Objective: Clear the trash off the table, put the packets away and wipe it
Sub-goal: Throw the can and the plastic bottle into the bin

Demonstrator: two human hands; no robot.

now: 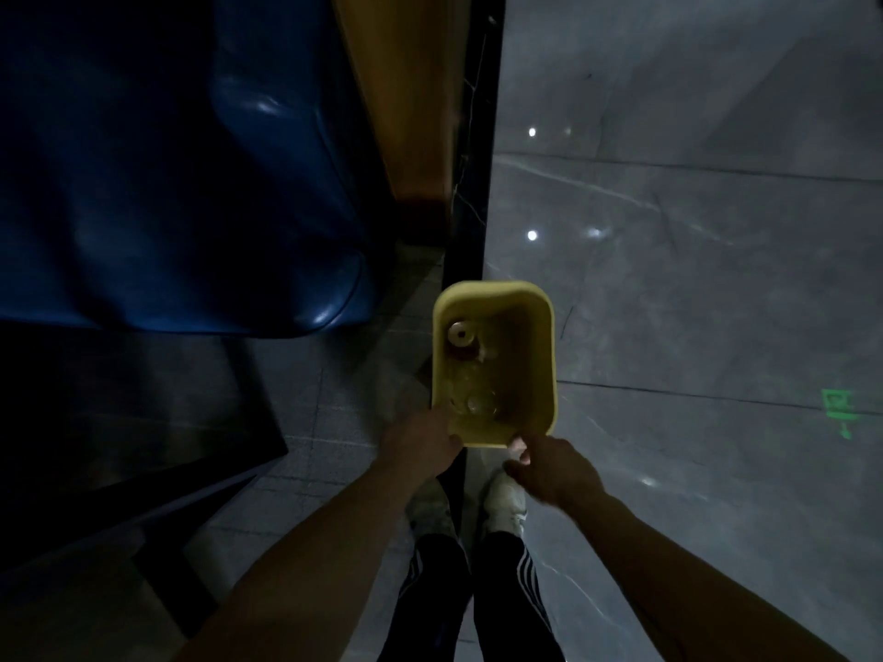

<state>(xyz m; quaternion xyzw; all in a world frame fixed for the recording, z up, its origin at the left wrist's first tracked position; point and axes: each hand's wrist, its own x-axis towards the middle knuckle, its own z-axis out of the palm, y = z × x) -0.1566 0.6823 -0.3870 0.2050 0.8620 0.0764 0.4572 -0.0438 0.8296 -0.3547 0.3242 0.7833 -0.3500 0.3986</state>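
Note:
A yellow trash bin (535, 322) stands low over the grey floor, just ahead of my feet. Inside it lie clear plastic bottles (473, 398) and a bottle with a white cap and red label (461, 339). My left hand (420, 444) grips the bin's near left rim. My right hand (549, 463) pinches the near right corner of the rim with thumb and fingers. The room is dim and the picture is slightly blurred.
A blue padded seat (267, 183) fills the left side, with an orange panel (406, 112) beside it. A dark table edge (143, 422) lies at lower left. A black strip (470, 183) separates the tiled floor from glossy grey floor (693, 279) on the right.

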